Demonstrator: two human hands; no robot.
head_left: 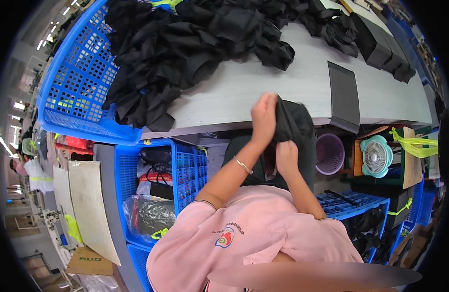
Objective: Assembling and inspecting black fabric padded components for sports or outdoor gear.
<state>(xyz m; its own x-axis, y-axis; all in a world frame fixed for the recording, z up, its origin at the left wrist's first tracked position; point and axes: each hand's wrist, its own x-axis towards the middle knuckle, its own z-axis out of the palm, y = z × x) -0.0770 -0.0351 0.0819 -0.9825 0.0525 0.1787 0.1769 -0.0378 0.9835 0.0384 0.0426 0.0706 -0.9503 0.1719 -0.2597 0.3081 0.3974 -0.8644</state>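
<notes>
Your left hand (263, 117): closed in a fist on the upper edge of a black fabric piece (297, 131), a thin bangle (243, 165) on its wrist. Your right hand (287, 158): just below the left, fingers curled into the lower part of the same piece, gripping it. Black fabric piece: held up between both hands in front of the near edge of the grey table (263, 87), hanging down past that edge, not resting on the top. Heap of loose black fabric (185, 44): on the table to your left, spilling out of a tilted blue plastic basket (73, 87). Flat folded black piece (343, 95): on the table to the right of your hands, overhanging the edge. Stacked black pieces (380, 44): far right of the table. Below the table: blue crate (185, 170) with bagged items, purple basket (330, 153), small mint-green fan (376, 156).
</notes>
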